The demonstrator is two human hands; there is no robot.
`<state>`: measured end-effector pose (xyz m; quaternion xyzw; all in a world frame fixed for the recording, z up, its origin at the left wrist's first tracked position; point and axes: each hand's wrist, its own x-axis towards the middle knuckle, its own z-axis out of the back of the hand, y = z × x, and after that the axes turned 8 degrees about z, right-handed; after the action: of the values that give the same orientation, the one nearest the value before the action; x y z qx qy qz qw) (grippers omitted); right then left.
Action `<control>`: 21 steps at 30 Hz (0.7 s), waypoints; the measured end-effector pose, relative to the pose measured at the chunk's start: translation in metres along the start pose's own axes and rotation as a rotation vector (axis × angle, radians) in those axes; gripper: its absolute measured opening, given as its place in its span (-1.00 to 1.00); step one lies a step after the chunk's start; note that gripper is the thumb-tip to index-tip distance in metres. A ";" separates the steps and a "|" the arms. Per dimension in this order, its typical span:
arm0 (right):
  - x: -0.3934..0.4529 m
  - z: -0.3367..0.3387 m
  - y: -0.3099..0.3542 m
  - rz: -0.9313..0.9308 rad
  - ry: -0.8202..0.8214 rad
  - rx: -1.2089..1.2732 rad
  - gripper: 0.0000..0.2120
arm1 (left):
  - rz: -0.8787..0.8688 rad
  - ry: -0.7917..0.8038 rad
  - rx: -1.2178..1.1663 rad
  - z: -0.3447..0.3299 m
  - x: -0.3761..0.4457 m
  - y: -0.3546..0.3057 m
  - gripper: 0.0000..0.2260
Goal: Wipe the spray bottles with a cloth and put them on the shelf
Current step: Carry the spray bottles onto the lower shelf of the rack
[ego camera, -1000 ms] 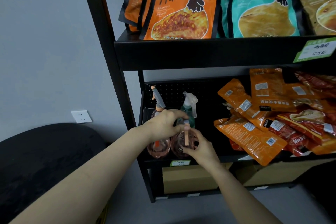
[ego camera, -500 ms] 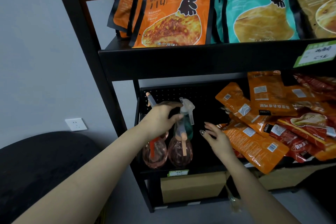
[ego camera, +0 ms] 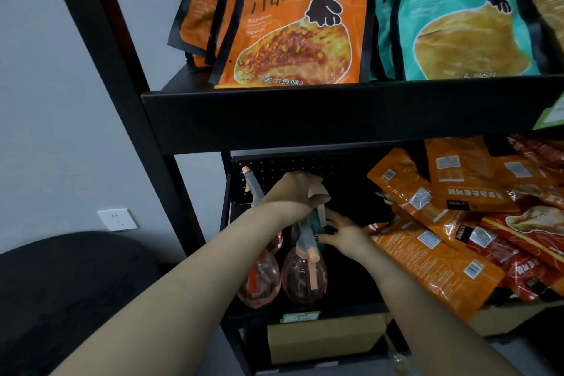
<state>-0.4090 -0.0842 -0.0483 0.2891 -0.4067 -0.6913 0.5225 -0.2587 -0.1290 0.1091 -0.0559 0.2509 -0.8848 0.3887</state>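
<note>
A black metal shelf (ego camera: 335, 119) is shown, with two bare forearms reaching into the left end of its lower tier. Three spray bottles are seen there. Two pink spray bottles stand upright side by side at the front edge: the left pink bottle (ego camera: 259, 281) and the right pink bottle (ego camera: 305, 279), touching or nearly so. Behind them a green spray bottle (ego camera: 316, 220) with a white trigger head is seen, largely hidden by the hands. The left hand (ego camera: 293, 192) is curled over the top of the green bottle's white head and holds it. The right hand (ego camera: 338, 232) is placed against the body of the green bottle from the right, its fingers (ego camera: 331, 218) bent around it; how firmly it is clasped cannot be told. A grey nozzle with an orange tip, belonging to the left pink bottle, projects up and to the left of the left wrist. Orange snack packets (ego camera: 427, 256) are piled on the same tier, just beside the right hand. Large orange and teal chicken pouches (ego camera: 293, 24) are stood on the upper tier. A white wall socket (ego camera: 117, 219) is seen at the left.
</note>
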 end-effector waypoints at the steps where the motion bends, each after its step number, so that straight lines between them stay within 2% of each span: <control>1: 0.001 -0.001 0.003 -0.002 0.003 0.023 -0.32 | -0.003 -0.004 -0.008 0.001 0.000 0.001 -0.63; 15: 0.017 -0.015 0.019 -0.045 0.010 0.037 -0.34 | 0.054 -0.021 0.024 0.011 0.000 0.006 -0.79; 21: 0.014 -0.018 0.021 -0.054 -0.009 0.023 -0.33 | 0.076 -0.029 -0.032 0.010 -0.004 0.008 -0.68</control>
<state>-0.3880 -0.1045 -0.0392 0.3028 -0.4090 -0.7017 0.4986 -0.2476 -0.1344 0.1143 -0.0655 0.2611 -0.8644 0.4246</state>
